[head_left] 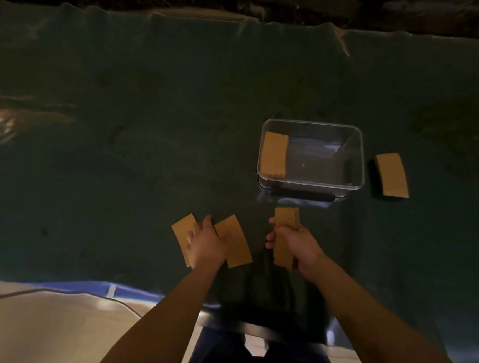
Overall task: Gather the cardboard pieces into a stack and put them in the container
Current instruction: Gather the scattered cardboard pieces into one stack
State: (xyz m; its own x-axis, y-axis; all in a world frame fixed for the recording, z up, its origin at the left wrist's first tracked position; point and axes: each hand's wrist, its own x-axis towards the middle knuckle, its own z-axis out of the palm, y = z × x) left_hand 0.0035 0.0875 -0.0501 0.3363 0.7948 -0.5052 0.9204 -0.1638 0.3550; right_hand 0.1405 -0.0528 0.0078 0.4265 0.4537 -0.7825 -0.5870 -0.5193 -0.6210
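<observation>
Right hand (pixel 299 244) grip wraps a cardboard stack (pixel 286 236) mid-length (ends protruding).

Five cardboard pieces showed: one (pixel 274 155) in the container (pixel 357 153), one (pixel 391 174) right of it, two (pixel 182 235) (pixel 235 241) by the left hand (pixel 207 242), one (pixel 286 236) in the right hand (pixel 300 244). One container, two hands.

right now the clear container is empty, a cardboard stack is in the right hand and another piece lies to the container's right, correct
Not quite: the clear container is not empty. The head view shows cardboard pieces lying inside at its left end. The rest holds: the right hand grips a cardboard stack, and another piece lies to the container's right.
</observation>
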